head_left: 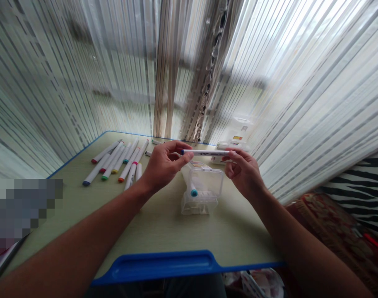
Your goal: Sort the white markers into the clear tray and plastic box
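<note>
A white marker with a dark blue end [207,152] is held level between both hands, above a clear plastic case. My left hand [164,163] pinches its blue end between thumb and fingers. At the other end, my right hand [245,171] grips the marker with its fingertips. The clear case [204,203] stands open on the table below, with a teal-ended marker [194,192] in it. Left of my left hand, several white markers with coloured ends [114,161] lie in a loose group, some on top of others.
Behind my right hand, more clear plastic cases [234,145] sit at the back edge of the blue-rimmed table [164,263]. String curtains [123,62] hang behind and beside it. A patterned cloth [325,219] and zebra-striped fabric [359,190] are at the right.
</note>
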